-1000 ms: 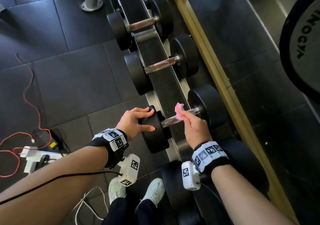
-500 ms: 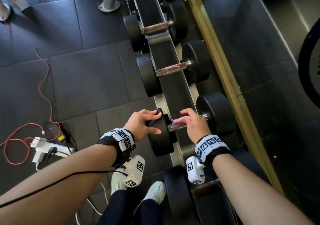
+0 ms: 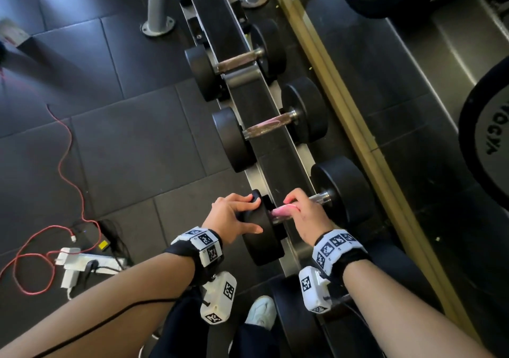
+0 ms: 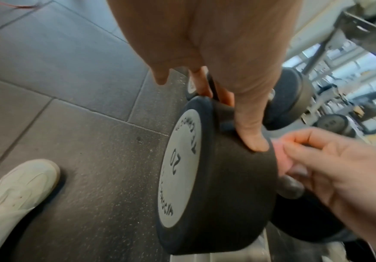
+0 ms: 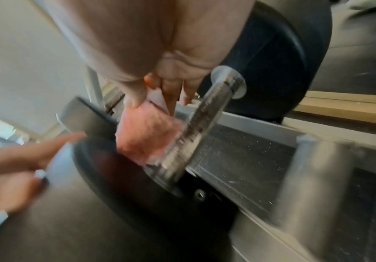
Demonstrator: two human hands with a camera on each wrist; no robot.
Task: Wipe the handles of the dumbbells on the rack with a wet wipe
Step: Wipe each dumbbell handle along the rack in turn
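Observation:
Black dumbbells lie across the rack (image 3: 275, 170). My left hand (image 3: 257, 214) grips the left head (image 3: 264, 247) of the near dumbbell, fingers over its top edge and thumb on its side. In the left wrist view that head (image 4: 222, 186) is marked 20, with my left hand (image 4: 231, 113) clasped on it. My right hand (image 3: 297, 211) wraps the pink wet wipe (image 3: 282, 210) round the chrome handle (image 3: 322, 196) near its left end. In the blurred right wrist view the right hand (image 5: 160, 99) presses the wipe (image 5: 146, 134) against the handle (image 5: 205, 124).
Two more dumbbells (image 3: 271, 127) (image 3: 239, 61) rest farther along the rack, and a bigger one (image 3: 292, 324) lies under my right forearm. A red cable (image 3: 68, 165) and power strip (image 3: 82, 261) lie on the floor at left. Large weight plates (image 3: 484, 143) stand at right. A white shoe (image 3: 261, 313) is below.
My right hand came down from holding the wipe above the handle to wrapping it round the handle, and slid towards the left end. My left hand stayed on the dumbbell head.

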